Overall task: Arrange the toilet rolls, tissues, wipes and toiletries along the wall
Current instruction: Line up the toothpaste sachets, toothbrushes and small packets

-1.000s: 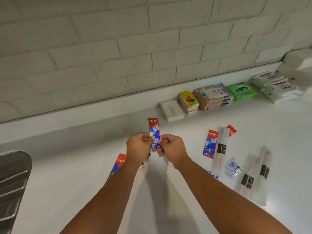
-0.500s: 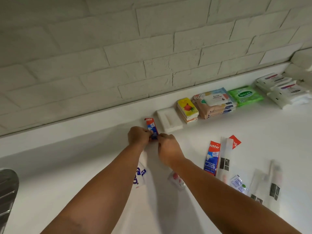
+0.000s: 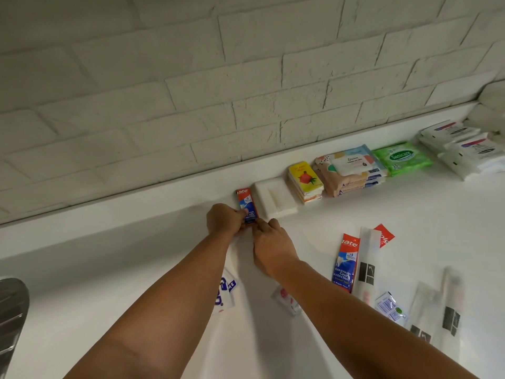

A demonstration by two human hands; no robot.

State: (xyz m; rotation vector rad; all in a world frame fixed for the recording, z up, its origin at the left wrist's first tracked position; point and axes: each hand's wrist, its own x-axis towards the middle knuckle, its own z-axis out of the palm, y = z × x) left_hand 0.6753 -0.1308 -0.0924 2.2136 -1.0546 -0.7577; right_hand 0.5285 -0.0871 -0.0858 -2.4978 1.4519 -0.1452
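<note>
A white brick wall [image 3: 246, 77] is seen behind a white table [image 3: 109, 269]. A red-and-blue toothpaste sachet [image 3: 246, 203] is held at the foot of the wall, just beside a white packet [image 3: 274, 198]. Its near end is pinched by the curled fingers of the left hand [image 3: 222, 218] and the right hand [image 3: 270, 246]. Further right along the wall, yellow tissue packs [image 3: 304, 181], a stack of wipes [image 3: 349, 170] and a green wipes pack [image 3: 401, 158] are lined up. A second sachet [image 3: 345, 262] is seen lying out on the table, well apart.
</note>
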